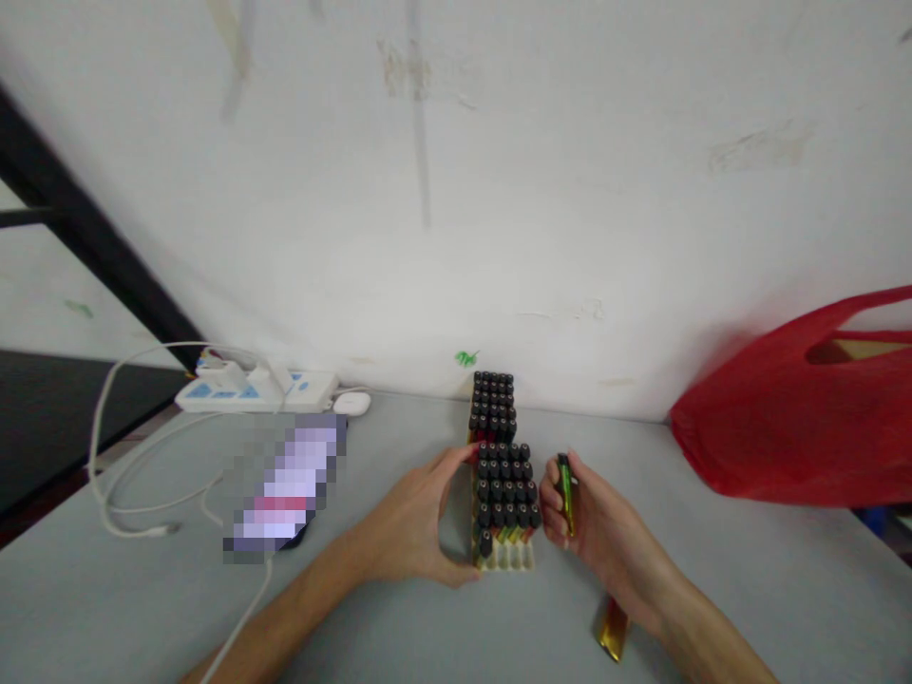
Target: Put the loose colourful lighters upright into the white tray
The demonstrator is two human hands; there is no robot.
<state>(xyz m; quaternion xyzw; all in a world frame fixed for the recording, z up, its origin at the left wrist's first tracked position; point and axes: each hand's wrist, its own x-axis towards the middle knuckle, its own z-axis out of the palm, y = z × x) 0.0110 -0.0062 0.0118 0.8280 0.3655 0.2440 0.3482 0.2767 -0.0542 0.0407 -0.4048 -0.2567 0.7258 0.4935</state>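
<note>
A pale tray (509, 559) with round slots stands at the middle of the table, filled with rows of upright black-topped pens or sticks (504, 491). In its front row a single black-topped one stands at the left end, beside bare slots. My left hand (420, 518) is curved around the tray's left side, its fingertips and thumb at the edge. My right hand (588, 513), just right of the tray, is closed on a green and yellow stick with a black end (565, 494). Under my right wrist lies a gold and red piece (613, 631), partly covered.
Behind the tray is another block of black-topped sticks (493, 404), near the wall. At left are a phone (289, 489), a power strip (256, 391), white cables and a white case (351, 404). A red bag (790, 418) sits at right.
</note>
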